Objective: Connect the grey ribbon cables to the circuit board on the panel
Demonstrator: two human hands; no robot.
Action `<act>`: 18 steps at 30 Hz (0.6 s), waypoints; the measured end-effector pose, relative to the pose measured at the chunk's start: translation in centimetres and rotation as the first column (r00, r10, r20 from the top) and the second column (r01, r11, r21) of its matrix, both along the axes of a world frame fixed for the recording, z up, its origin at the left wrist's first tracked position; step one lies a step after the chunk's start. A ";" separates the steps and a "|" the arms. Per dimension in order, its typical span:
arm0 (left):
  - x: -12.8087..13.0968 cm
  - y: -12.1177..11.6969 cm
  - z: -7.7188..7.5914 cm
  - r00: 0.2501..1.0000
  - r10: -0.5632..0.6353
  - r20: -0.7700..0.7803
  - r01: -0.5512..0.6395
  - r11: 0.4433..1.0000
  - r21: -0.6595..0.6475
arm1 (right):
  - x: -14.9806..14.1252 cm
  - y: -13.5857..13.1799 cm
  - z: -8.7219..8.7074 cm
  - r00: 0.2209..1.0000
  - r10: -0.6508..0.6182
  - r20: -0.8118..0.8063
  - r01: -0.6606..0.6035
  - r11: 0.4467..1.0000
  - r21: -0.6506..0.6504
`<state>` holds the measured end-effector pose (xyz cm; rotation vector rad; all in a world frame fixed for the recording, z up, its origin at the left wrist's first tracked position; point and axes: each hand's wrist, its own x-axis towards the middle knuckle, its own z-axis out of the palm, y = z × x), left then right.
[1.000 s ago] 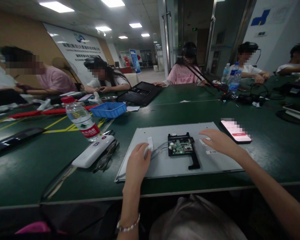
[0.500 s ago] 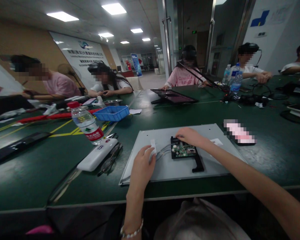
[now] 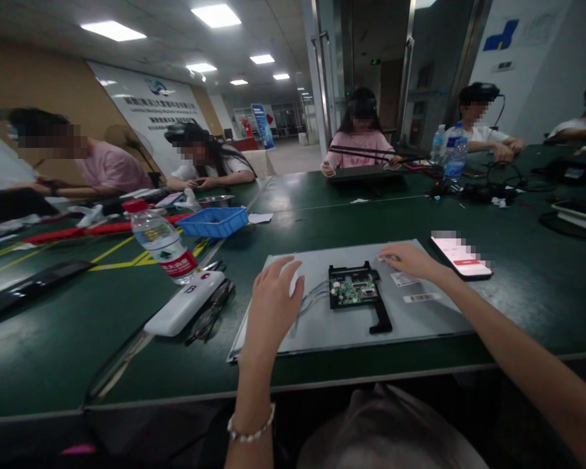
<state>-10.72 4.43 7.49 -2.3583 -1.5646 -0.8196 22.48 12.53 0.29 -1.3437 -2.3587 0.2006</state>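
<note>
A flat grey panel lies on the green table in front of me. On its middle rests a black bracket that carries a green circuit board. Thin grey cables run from the board's left side toward my left hand. That hand hovers over the panel's left part, fingers spread, with nothing seen in it. My right hand is above the panel's far right part, apart from the bracket, its fingers stretched out to the left. White labels show on the panel just below it.
Left of the panel are a white power bank, glasses and a water bottle. A blue tray stands farther back. A phone lies to the right. Across the table a person holds a dark panel.
My right hand has left the bracket and moved right, uncovering labels. My left hand has lifted and spread; the white strip beside it no longer shows. The person opposite has tilted their panel.
</note>
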 end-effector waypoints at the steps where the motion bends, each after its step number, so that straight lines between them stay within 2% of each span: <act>1: 0.7 0.2 1.5 0.999 -0.030 0.015 0.030 1.000 0.007 | 0.0 0.0 0.0 1.000 -0.005 -0.009 0.005 1.000 0.000; 3: 2.0 1.2 3.9 0.992 -0.119 0.041 0.119 0.993 0.018 | 0.0 -0.1 0.4 0.999 -0.033 -0.029 0.033 0.999 0.013; 4: 2.6 2.0 4.7 0.983 -0.173 0.060 0.172 0.985 0.029 | 0.0 -0.2 0.5 0.998 -0.044 -0.037 0.045 0.999 0.022; 6: 3.7 4.1 4.8 0.958 -0.275 0.076 0.276 0.961 0.000 | 0.0 -0.2 0.7 0.997 -0.055 -0.052 0.056 0.998 0.030; 8: 4.3 6.4 3.4 0.941 -0.332 0.069 0.337 0.937 -0.088 | 0.0 -0.2 0.6 0.997 -0.050 -0.056 0.051 0.998 0.025; 10: 4.4 8.3 1.2 0.927 -0.373 0.033 0.370 0.899 -0.234 | 0.1 -0.1 0.2 0.998 -0.040 -0.045 0.041 0.999 0.015; 13: 3.5 9.7 -1.3 0.879 -0.475 0.046 0.443 0.776 -0.450 | 0.2 0.3 -0.3 1.000 -0.022 -0.016 0.022 1.000 0.016; 15: 2.7 9.8 -1.9 0.853 -0.514 0.087 0.473 0.693 -0.544 | 0.1 0.4 -0.5 1.000 -0.018 -0.003 0.018 0.999 0.027; 18: 1.7 9.4 -1.9 0.828 -0.545 0.131 0.491 0.594 -0.638 | 0.0 0.4 -0.8 0.999 -0.030 0.028 0.029 0.999 0.041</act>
